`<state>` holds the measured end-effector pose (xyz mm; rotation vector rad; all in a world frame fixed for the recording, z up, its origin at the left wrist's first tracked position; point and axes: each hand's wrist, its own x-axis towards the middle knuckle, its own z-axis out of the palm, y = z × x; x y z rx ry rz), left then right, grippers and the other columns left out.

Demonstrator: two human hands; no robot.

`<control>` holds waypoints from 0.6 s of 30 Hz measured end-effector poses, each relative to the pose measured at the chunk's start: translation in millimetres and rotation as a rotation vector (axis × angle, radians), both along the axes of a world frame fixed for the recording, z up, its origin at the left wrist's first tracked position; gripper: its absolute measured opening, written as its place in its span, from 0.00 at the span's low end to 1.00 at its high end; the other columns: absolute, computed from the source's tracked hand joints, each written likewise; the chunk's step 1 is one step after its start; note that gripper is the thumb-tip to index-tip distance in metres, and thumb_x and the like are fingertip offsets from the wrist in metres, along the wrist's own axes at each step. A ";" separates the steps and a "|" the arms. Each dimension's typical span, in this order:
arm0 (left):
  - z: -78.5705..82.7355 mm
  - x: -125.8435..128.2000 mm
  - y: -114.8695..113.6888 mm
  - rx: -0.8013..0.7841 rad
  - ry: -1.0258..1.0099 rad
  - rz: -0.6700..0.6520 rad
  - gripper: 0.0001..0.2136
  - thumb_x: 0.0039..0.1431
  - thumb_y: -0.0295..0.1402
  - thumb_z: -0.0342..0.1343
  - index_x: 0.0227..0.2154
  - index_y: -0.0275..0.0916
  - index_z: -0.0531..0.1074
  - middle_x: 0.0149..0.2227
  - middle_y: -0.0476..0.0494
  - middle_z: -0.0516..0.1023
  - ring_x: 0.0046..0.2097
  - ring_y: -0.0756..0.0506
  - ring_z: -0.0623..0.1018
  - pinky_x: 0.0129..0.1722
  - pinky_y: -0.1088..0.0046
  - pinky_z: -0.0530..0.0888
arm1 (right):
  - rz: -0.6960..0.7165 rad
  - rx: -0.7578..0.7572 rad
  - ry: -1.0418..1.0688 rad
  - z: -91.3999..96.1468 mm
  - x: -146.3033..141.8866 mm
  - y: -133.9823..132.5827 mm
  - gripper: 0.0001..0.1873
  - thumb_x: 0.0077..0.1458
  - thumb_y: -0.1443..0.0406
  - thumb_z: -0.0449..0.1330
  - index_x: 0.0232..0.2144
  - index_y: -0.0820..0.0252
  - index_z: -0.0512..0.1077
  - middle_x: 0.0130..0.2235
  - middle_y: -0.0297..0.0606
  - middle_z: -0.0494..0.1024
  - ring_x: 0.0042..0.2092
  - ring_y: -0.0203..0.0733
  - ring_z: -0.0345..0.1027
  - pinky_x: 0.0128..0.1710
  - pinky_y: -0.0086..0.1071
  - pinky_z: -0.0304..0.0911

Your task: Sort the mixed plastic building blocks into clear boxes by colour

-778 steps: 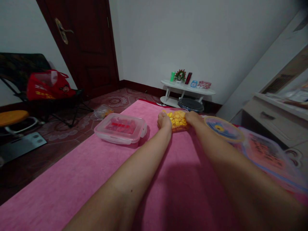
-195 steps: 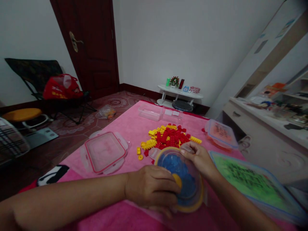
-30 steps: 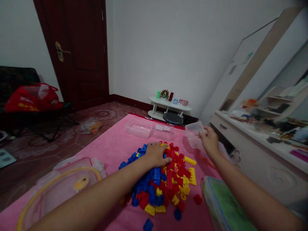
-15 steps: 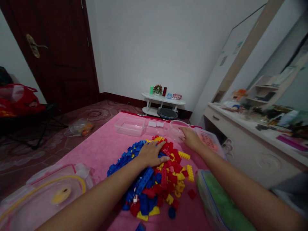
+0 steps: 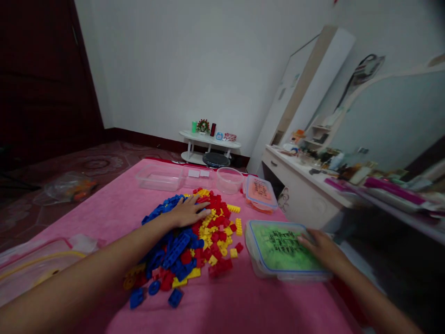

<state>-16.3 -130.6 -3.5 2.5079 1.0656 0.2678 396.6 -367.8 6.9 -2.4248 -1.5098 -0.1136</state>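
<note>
A heap of red, yellow and blue building bricks (image 5: 189, 241) lies on the pink cloth (image 5: 114, 208). My left hand (image 5: 189, 212) rests flat on top of the heap, fingers stretched out. My right hand (image 5: 321, 248) lies on the near right corner of a closed clear box with green contents and a blue-rimmed lid (image 5: 281, 248), fingers spread on the lid. A round clear tub (image 5: 229, 180) stands empty beyond the heap.
Two empty clear rectangular boxes (image 5: 160, 177) stand at the far edge, beside a lidded box with orange contents (image 5: 260, 192). Loose lids (image 5: 38, 266) lie at the near left. A white dresser (image 5: 306, 195) stands right, a low white shelf (image 5: 209, 141) by the wall.
My right hand let go of the round tub, which now stands beyond the heap, and came back onto the green box's lid. The view swung right. My left hand stays on the bricks.
</note>
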 end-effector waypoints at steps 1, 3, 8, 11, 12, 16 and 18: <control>7.7 1.9 -0.6 -0.006 -0.035 0.005 0.29 0.59 0.55 0.39 0.58 0.47 0.63 0.65 0.40 0.54 0.65 0.35 0.53 0.62 0.50 0.48 | -0.043 -0.009 0.050 -1.7 7.7 -3.7 0.26 0.48 0.48 0.55 0.35 0.65 0.76 0.41 0.56 0.78 0.44 0.58 0.72 0.45 0.44 0.64; 25.5 10.4 -8.8 0.051 -0.165 0.026 0.26 0.61 0.50 0.42 0.55 0.41 0.67 0.62 0.38 0.61 0.64 0.38 0.58 0.62 0.58 0.53 | -0.100 -0.002 0.147 -0.9 17.4 -7.3 0.23 0.46 0.48 0.56 0.28 0.61 0.76 0.36 0.52 0.79 0.40 0.57 0.73 0.39 0.41 0.66; 49.2 60.2 -68.0 -0.121 -0.373 -0.040 0.20 0.58 0.41 0.50 0.47 0.34 0.73 0.45 0.36 0.78 0.48 0.39 0.76 0.50 0.64 0.69 | -0.180 -0.021 0.600 5.5 19.9 -9.7 0.19 0.39 0.49 0.62 0.18 0.61 0.73 0.24 0.47 0.78 0.29 0.52 0.74 0.27 0.37 0.65; 33.3 96.4 -102.4 -0.424 -0.304 -0.006 0.18 0.52 0.43 0.56 0.39 0.33 0.74 0.33 0.36 0.80 0.36 0.39 0.80 0.37 0.65 0.74 | -0.198 0.006 0.971 6.7 16.3 -13.5 0.19 0.38 0.50 0.64 0.19 0.61 0.74 0.26 0.49 0.79 0.28 0.50 0.74 0.28 0.37 0.66; 25.4 106.8 -109.5 -0.522 -0.290 0.016 0.17 0.52 0.43 0.57 0.37 0.33 0.73 0.29 0.37 0.79 0.32 0.40 0.80 0.32 0.66 0.75 | -0.205 0.032 1.015 7.5 15.6 -14.6 0.18 0.37 0.51 0.65 0.19 0.61 0.74 0.26 0.49 0.79 0.27 0.49 0.74 0.28 0.37 0.67; 0.5 133.2 -119.1 -0.810 -0.338 0.142 0.13 0.51 0.33 0.60 0.38 0.34 0.67 0.20 0.46 0.73 0.21 0.45 0.75 0.23 0.68 0.74 | -0.252 0.121 0.744 16.7 15.1 -15.1 0.17 0.31 0.52 0.66 0.13 0.57 0.68 0.19 0.44 0.75 0.23 0.47 0.70 0.22 0.35 0.63; -4.1 136.3 -118.0 -0.858 -0.385 0.203 0.18 0.49 0.28 0.61 0.42 0.34 0.63 0.17 0.51 0.71 0.18 0.47 0.73 0.21 0.68 0.74 | -0.271 0.159 0.573 23.4 15.0 -14.3 0.17 0.30 0.52 0.65 0.13 0.56 0.67 0.18 0.43 0.74 0.22 0.47 0.69 0.20 0.35 0.61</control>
